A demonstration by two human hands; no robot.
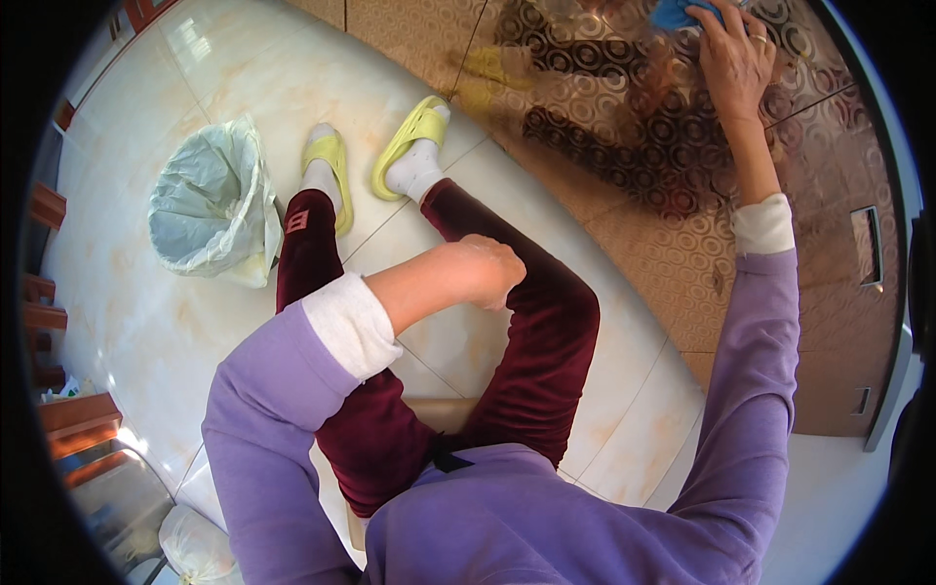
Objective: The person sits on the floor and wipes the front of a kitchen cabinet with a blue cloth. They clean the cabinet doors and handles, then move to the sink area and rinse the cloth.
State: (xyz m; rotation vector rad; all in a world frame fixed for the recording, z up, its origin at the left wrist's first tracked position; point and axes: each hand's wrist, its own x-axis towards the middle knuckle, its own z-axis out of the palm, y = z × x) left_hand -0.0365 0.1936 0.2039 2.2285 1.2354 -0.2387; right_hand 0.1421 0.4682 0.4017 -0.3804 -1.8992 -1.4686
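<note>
At the upper right my right hand (735,69) presses a blue cloth (671,13) against a glossy brown cabinet front (643,270) patterned with rings. Its fingers are bent over the cloth, which the top of the picture partly cuts off. A ring sits on one finger. My left hand (486,270) lies curled against the lower part of my right leg (545,292), in dark red velvety trousers; its fingertips are turned under, and nothing shows in it. The cabinet's shiny surface reflects my legs and yellow slippers.
A bin lined with a pale plastic bag (212,201) stands left of my feet on the tiled floor (183,329). Metal cabinet handles (868,245) are at right. Reddish wooden furniture legs (80,424) and a tied plastic bag (194,545) are at left. A low stool (439,414) is under me.
</note>
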